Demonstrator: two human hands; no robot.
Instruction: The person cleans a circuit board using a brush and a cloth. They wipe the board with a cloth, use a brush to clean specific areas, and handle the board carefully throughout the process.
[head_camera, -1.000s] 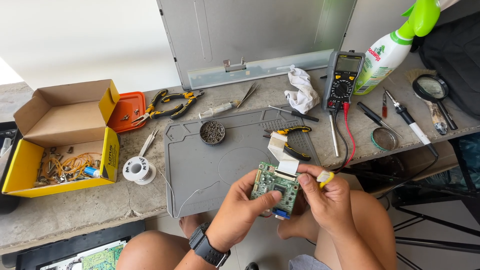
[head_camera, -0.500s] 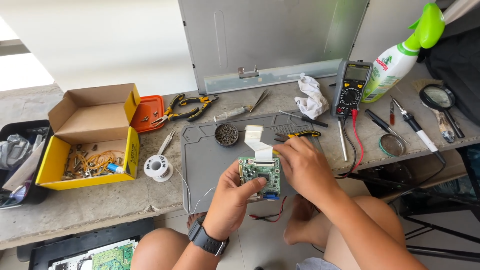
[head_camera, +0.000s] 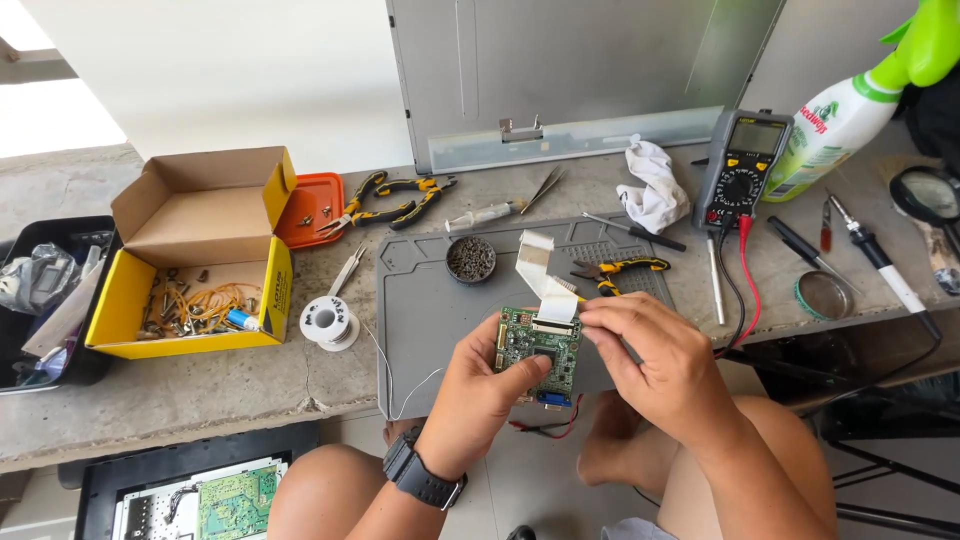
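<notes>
An open yellow cardboard box (head_camera: 190, 265) and a solder spool (head_camera: 328, 322) sit on the counter (head_camera: 200, 385) at left. The left hand (head_camera: 480, 385) grips the green circuit board (head_camera: 540, 352) over the grey mat (head_camera: 440, 310), thumb across its face. The right hand (head_camera: 655, 355) pinches the white ribbon cable (head_camera: 545, 275) at the board's top edge.

A rough concrete bench (head_camera: 200, 385) carries everything. On its left stands an open yellow cardboard box (head_camera: 190, 270), with a small orange tray (head_camera: 310, 210) beyond it and a solder spool (head_camera: 328, 322) just to its right. A grey work mat (head_camera: 440, 300) lies in the middle, near edge. Far right lie a white rag (head_camera: 655, 185), a multimeter (head_camera: 742, 170) and a spray bottle (head_camera: 850, 120).
</notes>
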